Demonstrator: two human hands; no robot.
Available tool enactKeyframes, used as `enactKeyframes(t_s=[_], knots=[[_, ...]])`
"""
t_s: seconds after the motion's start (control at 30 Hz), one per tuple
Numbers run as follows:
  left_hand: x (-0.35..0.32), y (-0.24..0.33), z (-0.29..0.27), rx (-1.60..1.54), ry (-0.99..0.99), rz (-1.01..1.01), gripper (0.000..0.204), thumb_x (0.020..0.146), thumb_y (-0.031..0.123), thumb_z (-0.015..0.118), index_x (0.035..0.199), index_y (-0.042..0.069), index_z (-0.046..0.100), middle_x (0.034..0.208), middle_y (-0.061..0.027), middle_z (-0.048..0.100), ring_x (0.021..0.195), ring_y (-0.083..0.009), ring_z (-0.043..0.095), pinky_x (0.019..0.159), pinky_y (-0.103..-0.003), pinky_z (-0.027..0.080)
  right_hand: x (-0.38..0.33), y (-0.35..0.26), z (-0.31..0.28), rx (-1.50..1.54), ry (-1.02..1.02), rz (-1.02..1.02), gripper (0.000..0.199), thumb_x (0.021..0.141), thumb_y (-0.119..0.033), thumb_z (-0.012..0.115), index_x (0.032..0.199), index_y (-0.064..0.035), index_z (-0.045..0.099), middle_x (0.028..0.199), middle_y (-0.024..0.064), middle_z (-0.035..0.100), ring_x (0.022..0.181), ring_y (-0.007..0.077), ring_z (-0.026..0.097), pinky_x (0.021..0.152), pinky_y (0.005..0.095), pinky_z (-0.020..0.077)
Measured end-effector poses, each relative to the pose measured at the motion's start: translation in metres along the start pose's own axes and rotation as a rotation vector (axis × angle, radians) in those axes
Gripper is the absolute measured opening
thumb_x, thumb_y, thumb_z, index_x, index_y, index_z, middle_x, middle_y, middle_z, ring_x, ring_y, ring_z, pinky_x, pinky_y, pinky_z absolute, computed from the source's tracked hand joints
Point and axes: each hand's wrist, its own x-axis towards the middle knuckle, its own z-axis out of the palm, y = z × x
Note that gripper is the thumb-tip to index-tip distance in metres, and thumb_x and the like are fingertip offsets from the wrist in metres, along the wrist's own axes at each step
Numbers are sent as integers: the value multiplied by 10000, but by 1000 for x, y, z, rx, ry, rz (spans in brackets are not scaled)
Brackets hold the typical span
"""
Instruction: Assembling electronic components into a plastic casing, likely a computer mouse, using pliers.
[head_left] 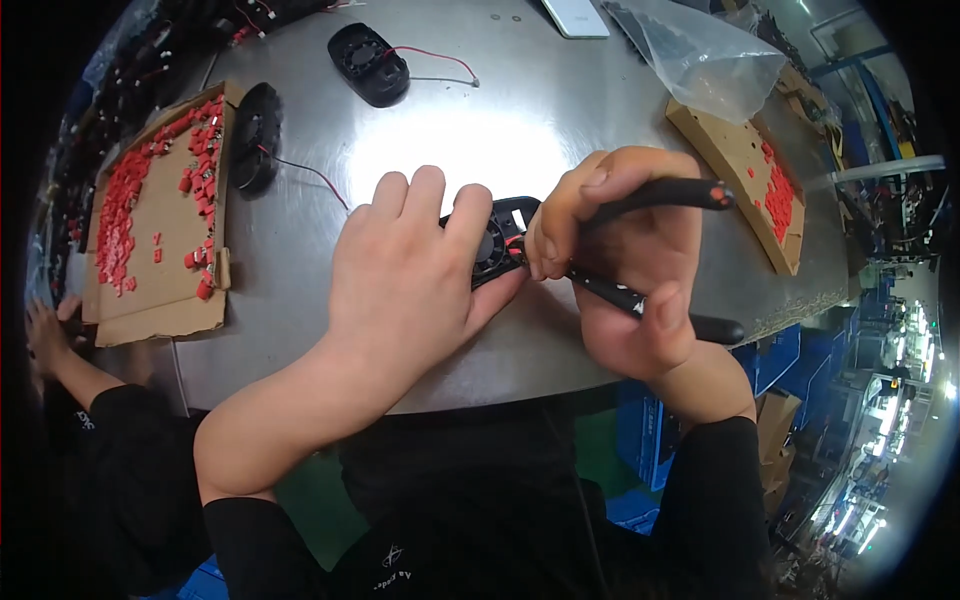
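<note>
Before me on the metal table is a black plastic housing [487, 252] with a round fan-like grille and a short red wire at its right end. My left hand [405, 245] is closed on it, fingers over the top and thumb along the near edge. In my right hand [640, 250] is a pair of pliers [612, 291] with black handles, spread apart between palm and fingers. My right fingertips meet the right end of the housing beside the wire. The jaws of the pliers are hidden behind those fingers.
Two more black housings with wires [368, 64] [256, 138] lie farther off and left. Cardboard trays of small red parts stand left [165, 320] and right [775, 240]. A clear plastic bag [700, 60] and a phone [577, 18] lie at the back. Another person's hand [48, 340] is far left.
</note>
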Motion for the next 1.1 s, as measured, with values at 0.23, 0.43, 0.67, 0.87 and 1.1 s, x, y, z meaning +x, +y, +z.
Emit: enactKeyframes(t_s=[0.23, 0.43, 0.67, 0.87, 1.1], knots=[[0, -1, 3, 18, 1, -10, 484, 763, 426, 844, 1031, 87, 627, 952, -95, 543, 873, -256, 572, 640, -357, 501, -1, -3, -14, -71, -121, -163, 752, 924, -704, 621, 1298, -88, 406, 916, 113, 508, 751, 175, 500, 680, 327, 449], [0, 4, 2, 17, 8, -5, 487, 764, 422, 845, 1030, 86, 613, 949, -93, 537, 871, -254, 567, 629, -348, 503, -2, -8, 0, 3, 32, 14, 769, 916, -712, 624, 1300, -82, 408, 911, 102, 499, 741, 168, 488, 672, 323, 440], [1, 5, 3, 6, 5, -6, 492, 757, 412, 851, 1042, 90, 612, 944, -92, 538, 872, -251, 565, 623, -346, 515, 0, -5, -5, -58, 61, -16, 758, 924, -699, 611, 1293, -67, 415, 908, 97, 494, 733, 155, 474, 667, 308, 426], [1, 6, 3, -10, 4, -5, 473, 766, 405, 851, 1011, 86, 603, 918, -87, 546, 871, -246, 569, 595, -332, 527, 0, -2, -5, -4, -9, -2, 677, 950, -638, 576, 1288, -73, 417, 907, 95, 492, 725, 145, 456, 659, 301, 412], [1, 9, 10, -54, -16, -41, 489, 797, 408, 837, 1031, 78, 564, 891, -99, 596, 859, -260, 620, 608, -353, 553, -1, 8, -4, -53, -1, -98, 560, 992, -634, 547, 1101, -102, 416, 801, 72, 491, 652, 130, 434, 631, 294, 403]])
